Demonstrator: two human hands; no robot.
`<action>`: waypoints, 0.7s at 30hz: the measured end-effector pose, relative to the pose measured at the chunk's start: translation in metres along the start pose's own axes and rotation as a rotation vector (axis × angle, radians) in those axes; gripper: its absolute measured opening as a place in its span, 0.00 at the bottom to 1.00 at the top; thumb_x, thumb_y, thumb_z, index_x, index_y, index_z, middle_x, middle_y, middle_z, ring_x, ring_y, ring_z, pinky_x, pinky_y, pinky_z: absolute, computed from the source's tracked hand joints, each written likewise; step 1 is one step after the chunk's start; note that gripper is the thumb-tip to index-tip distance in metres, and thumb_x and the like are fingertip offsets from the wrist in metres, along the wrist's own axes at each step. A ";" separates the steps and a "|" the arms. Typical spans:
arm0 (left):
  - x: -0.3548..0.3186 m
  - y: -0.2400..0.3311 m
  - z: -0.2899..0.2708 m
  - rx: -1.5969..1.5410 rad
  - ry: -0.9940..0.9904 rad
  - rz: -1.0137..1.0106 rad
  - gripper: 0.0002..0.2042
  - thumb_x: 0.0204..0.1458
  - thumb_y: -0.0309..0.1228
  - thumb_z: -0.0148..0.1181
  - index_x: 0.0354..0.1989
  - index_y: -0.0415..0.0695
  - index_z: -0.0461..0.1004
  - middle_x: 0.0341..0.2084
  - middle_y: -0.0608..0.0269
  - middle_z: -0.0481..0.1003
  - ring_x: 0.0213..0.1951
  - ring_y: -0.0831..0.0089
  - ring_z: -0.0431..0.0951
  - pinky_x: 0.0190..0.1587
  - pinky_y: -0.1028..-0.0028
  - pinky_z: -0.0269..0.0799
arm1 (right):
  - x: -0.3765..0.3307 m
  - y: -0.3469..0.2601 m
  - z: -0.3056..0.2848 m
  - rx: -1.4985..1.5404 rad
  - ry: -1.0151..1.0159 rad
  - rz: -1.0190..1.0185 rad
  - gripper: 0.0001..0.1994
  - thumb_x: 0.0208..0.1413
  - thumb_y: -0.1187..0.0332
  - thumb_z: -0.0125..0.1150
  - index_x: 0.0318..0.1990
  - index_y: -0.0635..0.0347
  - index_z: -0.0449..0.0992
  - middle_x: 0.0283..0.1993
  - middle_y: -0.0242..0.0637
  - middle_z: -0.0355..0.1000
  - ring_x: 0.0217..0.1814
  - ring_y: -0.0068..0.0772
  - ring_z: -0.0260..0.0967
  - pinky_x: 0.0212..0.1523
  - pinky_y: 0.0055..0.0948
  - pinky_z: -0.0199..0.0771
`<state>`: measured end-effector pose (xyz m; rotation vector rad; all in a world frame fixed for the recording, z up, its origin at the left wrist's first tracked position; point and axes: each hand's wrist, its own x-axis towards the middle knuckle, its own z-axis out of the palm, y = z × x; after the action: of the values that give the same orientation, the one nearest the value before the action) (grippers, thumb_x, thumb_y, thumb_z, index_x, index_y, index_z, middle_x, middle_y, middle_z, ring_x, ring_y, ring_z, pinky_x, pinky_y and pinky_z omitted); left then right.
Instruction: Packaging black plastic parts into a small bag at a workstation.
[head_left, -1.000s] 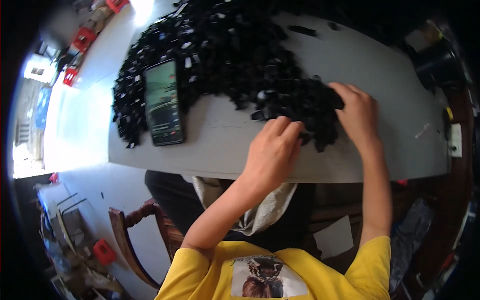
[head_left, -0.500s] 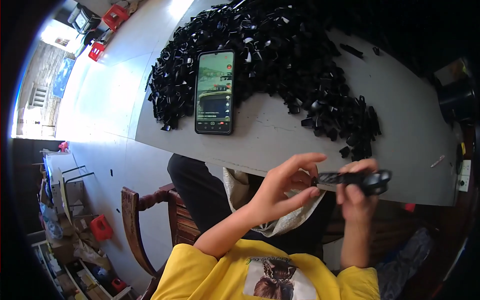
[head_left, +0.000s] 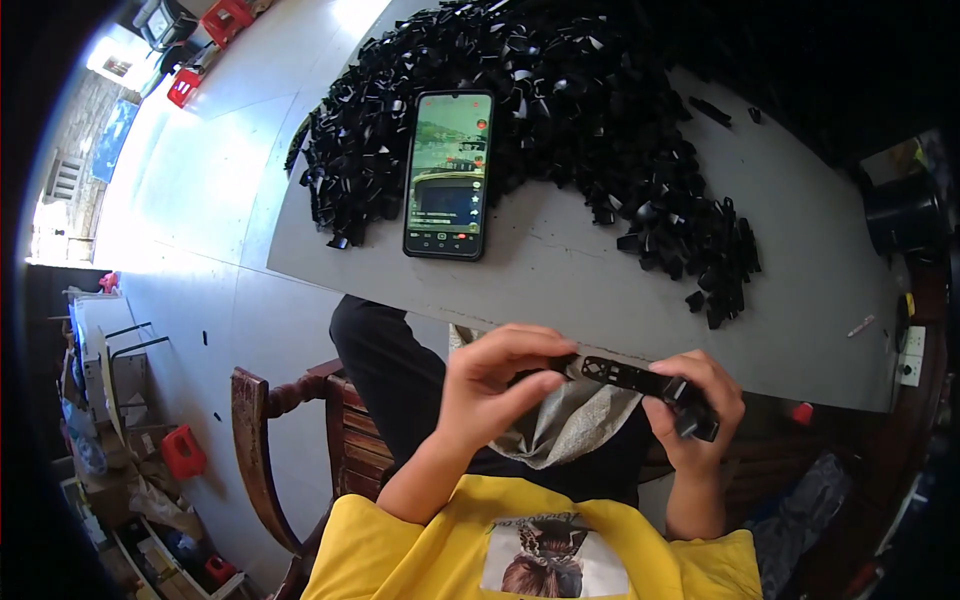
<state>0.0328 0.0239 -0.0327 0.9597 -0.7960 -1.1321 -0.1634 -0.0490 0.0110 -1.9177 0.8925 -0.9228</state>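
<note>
The grey table (head_left: pixel 820 270) fills the upper middle of the view and serves as the landmark. On its far half lies a broad heap of small black plastic parts (head_left: pixel 560 90), thinning into a tail of loose pieces (head_left: pixel 715 250) that trails toward the table's right side. A smartphone (head_left: pixel 449 175) with its screen lit lies flat on the table at the near-left edge of the heap, its upper end touching the parts, its lower end on bare tabletop. A short pale stick (head_left: pixel 861 325) lies alone near the table's right near edge. Beyond the table's right end stands a dark round container (head_left: pixel 905 215).

Left of the table is pale floor, with red crates (head_left: pixel 215 20) far off at the top. Below the table's near edge a wooden chair (head_left: pixel 262 440) stands at the person's left, and a small red stool (head_left: pixel 183 450) sits among clutter farther left.

Just in front of the table's near edge, over the lap, both hands hold a flat black perforated strip (head_left: pixel 625 375). The left hand (head_left: pixel 500 385) pinches its left end between curled fingers and thumb. The right hand (head_left: pixel 700 415) is closed around its right end, where a bulkier black piece (head_left: pixel 695 420) sits in the grip. The strip lies almost level between them, clear of the table, with nothing between the hands and the heap but bare tabletop.
</note>
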 end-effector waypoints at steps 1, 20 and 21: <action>-0.001 -0.003 -0.002 -0.113 0.048 -0.010 0.11 0.46 0.19 0.65 0.40 0.32 0.76 0.40 0.49 0.76 0.45 0.61 0.77 0.50 0.63 0.73 | -0.001 -0.004 -0.003 0.004 0.004 0.075 0.12 0.40 0.70 0.66 0.35 0.63 0.76 0.27 0.37 0.71 0.25 0.28 0.65 0.28 0.24 0.63; 0.001 0.014 -0.012 0.210 -0.246 0.149 0.11 0.47 0.24 0.67 0.38 0.32 0.77 0.39 0.43 0.78 0.44 0.54 0.79 0.50 0.61 0.74 | 0.004 -0.002 0.004 -0.157 -0.251 -0.134 0.16 0.35 0.72 0.66 0.37 0.63 0.76 0.27 0.38 0.72 0.26 0.36 0.73 0.25 0.27 0.69; 0.002 0.014 -0.009 0.116 -0.242 0.117 0.13 0.52 0.31 0.63 0.38 0.32 0.77 0.39 0.42 0.78 0.45 0.52 0.78 0.51 0.60 0.73 | 0.004 -0.002 0.004 -0.183 -0.272 -0.200 0.18 0.32 0.71 0.68 0.37 0.63 0.75 0.28 0.37 0.71 0.25 0.38 0.73 0.24 0.30 0.70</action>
<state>0.0464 0.0256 -0.0233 0.8685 -1.1102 -1.1218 -0.1578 -0.0500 0.0117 -2.2574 0.6517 -0.6876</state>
